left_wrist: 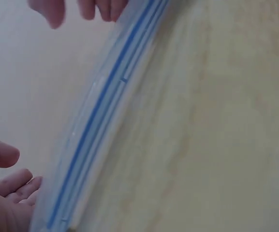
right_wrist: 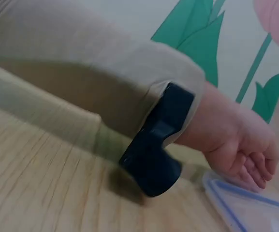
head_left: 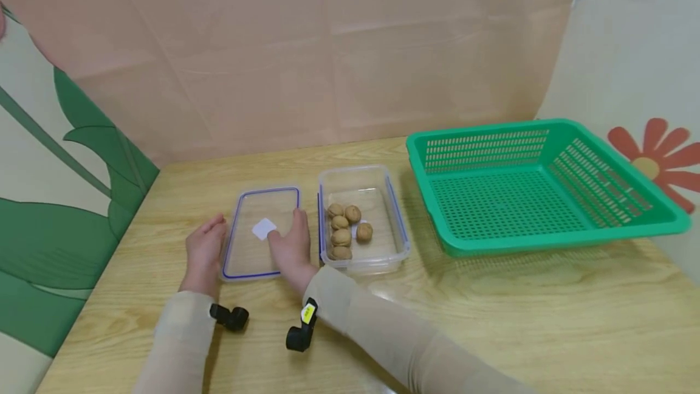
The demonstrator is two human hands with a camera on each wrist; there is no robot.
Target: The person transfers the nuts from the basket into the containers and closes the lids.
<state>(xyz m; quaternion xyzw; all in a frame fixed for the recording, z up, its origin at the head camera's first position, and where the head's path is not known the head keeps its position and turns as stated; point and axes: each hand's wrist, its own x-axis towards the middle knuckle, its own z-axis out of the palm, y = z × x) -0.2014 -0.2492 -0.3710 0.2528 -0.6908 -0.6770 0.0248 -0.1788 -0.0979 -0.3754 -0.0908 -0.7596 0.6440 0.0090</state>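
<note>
A clear plastic lid (head_left: 248, 263) with a blue seal line and a small white label lies before me. My left hand (head_left: 205, 247) is at its left edge, fingers pointing forward. In the left wrist view, the thumb (left_wrist: 4, 153) stands apart from the loosely bent fingers beside the lid's blue-lined edge (left_wrist: 93, 121). My right hand (head_left: 294, 245) reaches over the lid's right side, thumb over the lid near the label and fingers extended along the edge. In the right wrist view, the left hand (right_wrist: 241, 140) is close by the lid's corner (right_wrist: 216, 186).
A clear plastic container (head_left: 385, 211) stands right of the lid, with several walnuts (head_left: 341, 237) mostly along its left side. A large green basket (head_left: 454, 242) stands farther right on the wooden table (head_left: 492, 327). A pinkish sheet (head_left: 273, 65) hangs at the back.
</note>
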